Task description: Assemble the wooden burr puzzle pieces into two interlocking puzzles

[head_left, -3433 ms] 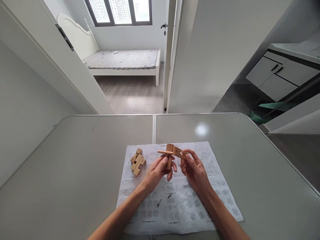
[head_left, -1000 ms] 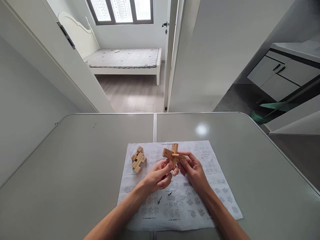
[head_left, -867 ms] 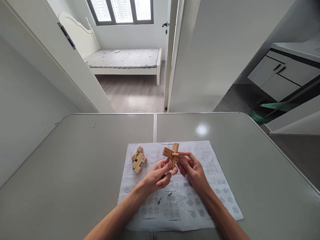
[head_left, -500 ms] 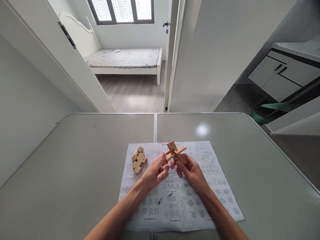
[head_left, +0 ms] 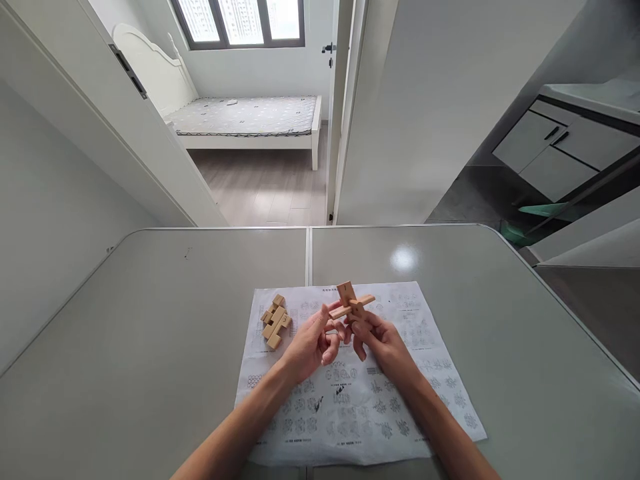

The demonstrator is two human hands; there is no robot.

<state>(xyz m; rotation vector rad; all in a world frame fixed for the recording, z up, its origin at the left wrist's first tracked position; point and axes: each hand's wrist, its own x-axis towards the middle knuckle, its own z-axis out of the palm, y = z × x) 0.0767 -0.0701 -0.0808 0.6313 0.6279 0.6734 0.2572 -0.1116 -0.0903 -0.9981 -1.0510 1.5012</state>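
Note:
Several flat wooden puzzle pieces, crossed through one another as a wooden puzzle (head_left: 346,293), are held up over the paper between both hands. My right hand (head_left: 384,340) pinches the lower right part of it, thumb in front. With thumb and fingers, my left hand (head_left: 314,341) grips the left end of the crossing stick. Parts of the puzzle are hidden behind the fingers. To the left of my left hand lies a block cluster (head_left: 276,323) of light wood, made of several fitted pieces. Beneath everything is a printed instruction sheet (head_left: 350,427) with rows of small diagrams.
The grey table (head_left: 125,347) has a seam down its middle and a raised edge strip. Beyond it, a doorway leads to a room with a bed (head_left: 250,117) and a window (head_left: 243,23). White cabinets (head_left: 555,147) stand at the far right.
The crossed puzzle has turned slightly in my fingers, its upright piece now standing a little steeper. Both hands stay in nearly the same place. The camera view has shifted slightly.

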